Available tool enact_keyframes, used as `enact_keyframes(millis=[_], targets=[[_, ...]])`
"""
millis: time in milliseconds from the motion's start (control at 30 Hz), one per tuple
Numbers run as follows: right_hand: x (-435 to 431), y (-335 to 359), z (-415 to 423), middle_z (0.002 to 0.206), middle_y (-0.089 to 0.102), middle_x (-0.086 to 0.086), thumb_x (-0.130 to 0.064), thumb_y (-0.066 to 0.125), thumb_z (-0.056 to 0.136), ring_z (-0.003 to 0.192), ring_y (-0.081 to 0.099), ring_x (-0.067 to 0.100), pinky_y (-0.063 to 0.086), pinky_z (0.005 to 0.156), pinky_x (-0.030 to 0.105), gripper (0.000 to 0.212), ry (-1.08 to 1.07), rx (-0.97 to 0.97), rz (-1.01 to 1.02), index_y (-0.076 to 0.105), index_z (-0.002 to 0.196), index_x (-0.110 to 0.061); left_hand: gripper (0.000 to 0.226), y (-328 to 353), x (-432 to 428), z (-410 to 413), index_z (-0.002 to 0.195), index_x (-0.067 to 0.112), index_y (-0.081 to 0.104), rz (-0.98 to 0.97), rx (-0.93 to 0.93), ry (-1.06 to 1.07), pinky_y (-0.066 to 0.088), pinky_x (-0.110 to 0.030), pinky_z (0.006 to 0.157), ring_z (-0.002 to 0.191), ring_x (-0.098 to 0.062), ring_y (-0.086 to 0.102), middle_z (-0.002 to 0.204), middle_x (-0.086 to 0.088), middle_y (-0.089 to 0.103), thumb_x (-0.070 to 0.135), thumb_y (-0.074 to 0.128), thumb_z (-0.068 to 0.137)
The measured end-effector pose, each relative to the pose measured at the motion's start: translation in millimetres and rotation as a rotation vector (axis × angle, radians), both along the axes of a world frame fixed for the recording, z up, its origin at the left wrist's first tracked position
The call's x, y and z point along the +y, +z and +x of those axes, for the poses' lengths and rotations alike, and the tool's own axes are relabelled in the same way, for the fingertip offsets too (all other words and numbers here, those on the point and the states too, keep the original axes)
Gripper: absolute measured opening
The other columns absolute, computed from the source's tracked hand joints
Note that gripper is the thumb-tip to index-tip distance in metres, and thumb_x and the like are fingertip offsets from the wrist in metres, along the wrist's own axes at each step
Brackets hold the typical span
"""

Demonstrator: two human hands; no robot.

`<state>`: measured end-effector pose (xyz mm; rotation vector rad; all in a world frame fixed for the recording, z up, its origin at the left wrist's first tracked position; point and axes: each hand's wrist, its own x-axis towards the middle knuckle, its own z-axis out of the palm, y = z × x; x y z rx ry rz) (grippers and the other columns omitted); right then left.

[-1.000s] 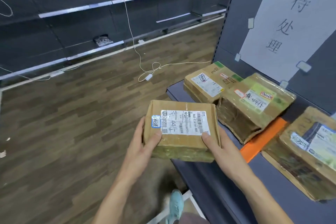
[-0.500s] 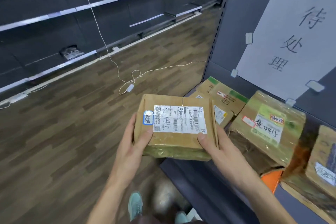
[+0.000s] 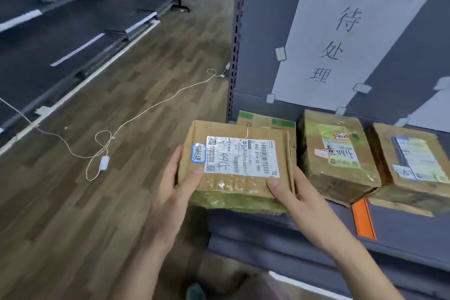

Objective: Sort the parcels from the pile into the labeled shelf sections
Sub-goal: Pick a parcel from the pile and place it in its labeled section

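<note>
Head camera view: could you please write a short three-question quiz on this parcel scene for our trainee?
1. True or false: the left hand and right hand both grip the held parcel.
2. How many other parcels lie on the shelf? A one, B three, C five.
3. What colour is the strip sticking out from under them?
Key: 1 true; 2 B; 3 orange.

Wood-plank floor (image 3: pixel 73 214), white cable (image 3: pixel 104 162) across it, dark shelving (image 3: pixel 36 56) alongside.
</note>
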<state>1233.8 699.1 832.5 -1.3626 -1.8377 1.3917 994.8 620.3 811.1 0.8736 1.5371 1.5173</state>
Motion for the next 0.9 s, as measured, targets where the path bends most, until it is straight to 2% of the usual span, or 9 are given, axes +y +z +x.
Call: enact_keyframes(millis=[100, 233, 300, 400, 500, 600, 733, 833, 900], targets=[[1.4, 1.8, -1.5, 0.127, 0.056, -0.044, -0.084, 0.049, 0.076, 0.118, 0.051, -0.02, 0.039, 0.1, 0.021, 0.078, -0.075, -0.004, 0.021, 0.036, 0.146, -0.053, 0.068, 2.6, 18.3, -4.2, 0.149, 0.043, 0.047, 0.013, -0.007, -0.072, 0.039, -0.043, 0.115, 0.132, -0.002, 0.056, 0.141, 0.02, 0.062, 0.056, 0.068, 0.086], [17.4, 3.9, 0.3, 0.123, 0.056, -0.046, -0.079, 0.049, 0.08, 0.113, 0.051, -0.023, 0.037, 0.094, 0.017, 0.055, -0.16, 0.007, 0.031, 0.043, 0.132, -0.063, 0.078, 8.0, 48.1, -5.2, 0.154, 0.038, 0.042, 0.006, -0.016, -0.158, 0.039, -0.043, 0.117, 0.131, -0.002, 0.057, 0.142, 0.02, 0.061, 0.057, 0.068, 0.083], [29.9, 5.5, 1.1, 0.123, 0.057, -0.045, -0.078, 0.049, 0.082, 0.113, 0.052, -0.022, 0.038, 0.092, 0.017, 0.053, -0.182, 0.007, 0.052, 0.043, 0.132, -0.062, 0.071, 11.1, 63.3, -4.2, 0.15, 0.042, 0.046, 0.01, 0.001, -0.176, 0.041, -0.041, 0.114, 0.129, -0.002, 0.059, 0.14, 0.02, 0.063, 0.058, 0.067, 0.085], [50.2, 7.5, 2.7, 0.12, 0.059, -0.044, -0.079, 0.05, 0.081, 0.108, 0.057, -0.019, 0.045, 0.09, 0.022, 0.054, -0.223, 0.014, 0.061, 0.046, 0.131, -0.058, 0.04, 16.0, 86.0, -2.2, 0.131, 0.053, 0.06, 0.032, 0.041, -0.195, 0.049, -0.026, 0.099, 0.119, 0.002, 0.064, 0.128, 0.022, 0.069, 0.055, 0.063, 0.091], [71.9, 9.4, 3.0, 0.114, 0.058, -0.048, -0.082, 0.049, 0.079, 0.104, 0.057, -0.022, 0.045, 0.086, 0.021, 0.053, -0.241, 0.01, 0.052, 0.048, 0.127, -0.058, 0.038, 20.6, 105.3, -1.1, 0.132, 0.054, 0.06, 0.009, 0.047, -0.233, 0.044, -0.027, 0.098, 0.117, 0.007, 0.063, 0.127, 0.026, 0.069, 0.058, 0.06, 0.094], [96.7, 10.7, 1.2, 0.114, 0.058, -0.048, -0.085, 0.045, 0.077, 0.106, 0.057, -0.02, 0.045, 0.087, 0.019, 0.071, -0.213, -0.039, 0.078, 0.04, 0.141, -0.054, 0.044, 20.6, 121.8, -2.6, 0.134, 0.06, 0.055, -0.039, 0.013, -0.218, 0.039, -0.026, 0.098, 0.114, 0.015, 0.061, 0.127, 0.032, 0.066, 0.062, 0.061, 0.09], [121.8, 12.3, -1.7, 0.135, 0.059, -0.028, -0.089, 0.042, 0.075, 0.125, 0.056, 0.004, 0.042, 0.11, 0.039, 0.091, -0.223, -0.073, 0.066, 0.034, 0.152, -0.042, 0.066, 18.3, 137.5, -2.9, 0.145, 0.056, 0.045, -0.088, -0.031, -0.191, 0.039, -0.03, 0.106, 0.116, 0.011, 0.061, 0.131, 0.031, 0.064, 0.061, 0.067, 0.083], [127.2, 11.0, -3.7, 0.126, 0.062, -0.033, -0.088, 0.043, 0.076, 0.118, 0.058, -0.003, 0.045, 0.105, 0.038, 0.081, -0.228, -0.065, 0.07, 0.039, 0.146, -0.047, 0.066, 17.9, 150.3, -5.3, 0.148, 0.049, 0.046, -0.062, -0.032, -0.192, 0.039, -0.036, 0.113, 0.121, 0.002, 0.063, 0.134, 0.025, 0.065, 0.054, 0.067, 0.085], [128.4, 9.1, -4.4, 0.119, 0.061, -0.041, -0.086, 0.045, 0.078, 0.109, 0.058, -0.014, 0.047, 0.097, 0.034, 0.068, -0.241, -0.054, 0.087, 0.043, 0.138, -0.053, 0.057, 16.5, 160.9, -6.7, 0.145, 0.045, 0.051, -0.011, -0.017, -0.238, 0.043, -0.036, 0.11, 0.123, -0.003, 0.064, 0.134, 0.019, 0.067, 0.046, 0.065, 0.09]])
